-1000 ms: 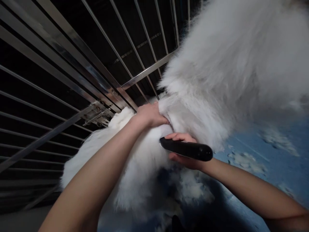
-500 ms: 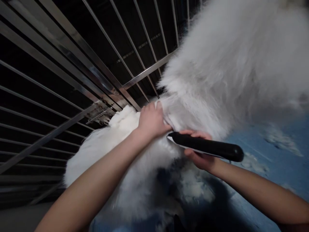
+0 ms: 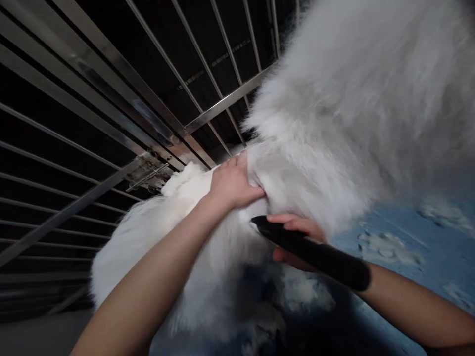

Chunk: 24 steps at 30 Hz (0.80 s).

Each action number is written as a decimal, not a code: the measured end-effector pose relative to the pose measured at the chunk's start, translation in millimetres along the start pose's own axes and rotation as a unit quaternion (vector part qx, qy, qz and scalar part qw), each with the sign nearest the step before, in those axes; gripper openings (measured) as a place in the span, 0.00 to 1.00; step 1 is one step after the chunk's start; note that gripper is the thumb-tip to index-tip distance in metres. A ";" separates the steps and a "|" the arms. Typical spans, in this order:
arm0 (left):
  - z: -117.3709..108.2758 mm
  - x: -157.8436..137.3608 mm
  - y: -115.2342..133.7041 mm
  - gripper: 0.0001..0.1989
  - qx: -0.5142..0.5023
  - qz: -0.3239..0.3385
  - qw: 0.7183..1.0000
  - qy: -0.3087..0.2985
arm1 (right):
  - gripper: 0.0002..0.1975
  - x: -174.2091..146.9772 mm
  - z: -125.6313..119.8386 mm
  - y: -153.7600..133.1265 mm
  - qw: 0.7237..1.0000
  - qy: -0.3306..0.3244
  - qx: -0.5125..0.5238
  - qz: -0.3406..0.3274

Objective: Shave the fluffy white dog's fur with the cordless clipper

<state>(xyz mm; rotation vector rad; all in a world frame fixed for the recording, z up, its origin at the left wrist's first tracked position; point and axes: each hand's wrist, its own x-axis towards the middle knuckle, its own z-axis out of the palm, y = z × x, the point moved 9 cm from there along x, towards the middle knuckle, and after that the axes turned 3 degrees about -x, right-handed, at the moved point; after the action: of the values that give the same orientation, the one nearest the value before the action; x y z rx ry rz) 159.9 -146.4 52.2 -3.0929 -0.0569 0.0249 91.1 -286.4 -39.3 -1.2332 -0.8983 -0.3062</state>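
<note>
A large animal with thick white fur, which looks like a dog [image 3: 371,99], fills the upper right and the middle; its head cannot be made out. My left hand [image 3: 233,183] lies on its back, fingers stretched over the fur and thumb pointing right. My right hand [image 3: 300,232] is wrapped round black hair clippers [image 3: 322,257]. Their tip touches the fur just below my left thumb, on a shorter-haired stretch. The blade is partly hidden in the fur, and the body of the clippers covers part of my right hand.
A metal barred cage [image 3: 148,123] with a sliding latch [image 3: 148,178] stands at the left and back, close against the dog. Tufts of cut white fur [image 3: 389,247] lie on the blue floor [image 3: 415,277]. Dark shadow covers the lower middle.
My right hand has moved slightly down, and the clippers have tilted so that their rear end points lower. My left hand stays on the fur. The view has shifted slightly.
</note>
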 end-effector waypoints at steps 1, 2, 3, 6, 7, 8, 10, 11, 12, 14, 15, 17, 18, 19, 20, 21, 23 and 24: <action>-0.4 0.5 -0.4 0.43 -0.001 -0.004 1.000 0.003 | 0.28 1.3 -4.1 0.6 1.000 0.022 0.004 0.013; -0.9 1.0 -0.8 0.43 -0.003 -0.007 1.000 0.006 | 0.26 2.8 -8.5 2.1 0.998 0.046 0.009 0.034; -1.1 1.5 -1.0 0.44 -0.003 -0.010 1.000 0.008 | 0.25 4.4 -11.3 3.1 0.997 0.062 0.014 0.053; -0.3 2.7 -1.0 0.45 0.004 -0.012 1.000 0.006 | 0.25 11.5 -2.6 -3.2 0.999 0.012 0.004 0.044; 0.4 3.0 -1.0 0.45 0.006 -0.013 1.000 0.003 | 0.25 12.9 3.6 -5.1 0.999 -0.025 -0.010 0.033; 1.1 3.3 -1.2 0.44 0.008 -0.014 1.000 0.001 | 0.25 13.3 8.8 -6.1 0.998 -0.058 -0.023 0.023; 1.1 4.1 -2.2 0.44 0.008 -0.018 1.000 0.004 | 0.24 12.8 8.8 -5.1 0.998 -0.060 -0.026 0.012; 0.5 4.7 -2.5 0.44 0.007 -0.020 1.000 0.008 | 0.23 12.1 3.9 -3.5 0.999 -0.030 -0.018 0.009; -0.1 5.3 -2.5 0.44 0.006 -0.019 1.000 0.012 | 0.23 10.7 -1.6 -1.5 1.000 0.006 -0.007 0.007; -0.9 6.3 -1.8 0.43 0.006 -0.014 1.000 0.016 | 0.24 6.9 -5.5 2.6 0.999 0.046 0.011 0.003; -1.0 6.6 -1.7 0.43 0.007 -0.012 1.000 0.016 | 0.24 5.8 -1.7 4.1 0.999 0.033 0.011 0.002; -1.1 6.8 -2.1 0.43 0.009 -0.012 1.000 0.013 | 0.23 4.7 11.7 4.0 0.999 -0.034 0.003 -0.007; -1.3 6.7 -2.7 0.43 0.009 -0.013 1.000 0.013 | 0.23 4.3 16.4 2.4 0.998 -0.061 -0.003 -0.016; -1.7 6.7 -3.2 0.43 0.009 -0.014 1.000 0.015 | 0.24 4.4 17.5 0.6 0.997 -0.073 -0.008 -0.024; -2.3 6.6 -3.6 0.43 0.008 -0.014 1.000 0.017 | 0.26 5.0 14.6 -0.7 0.998 -0.063 -0.010 -0.027; -2.8 6.7 -3.7 0.43 0.006 -0.014 1.000 0.021 | 0.27 5.9 9.3 -0.9 0.999 -0.040 -0.010 -0.025; -3.9 6.7 -3.4 0.41 0.006 -0.010 1.000 0.029 | 0.27 6.3 0.3 3.2 1.000 0.005 -0.007 -0.001; -3.9 6.6 -2.9 0.41 0.007 -0.007 0.999 0.031 | 0.26 5.8 -0.4 7.6 1.000 0.012 -0.008 0.020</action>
<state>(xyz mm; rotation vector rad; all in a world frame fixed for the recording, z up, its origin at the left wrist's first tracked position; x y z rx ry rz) 166.5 -143.4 56.1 -3.0770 -0.0754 -0.0722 99.8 -282.7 -40.3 -1.2578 -0.8504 -0.2958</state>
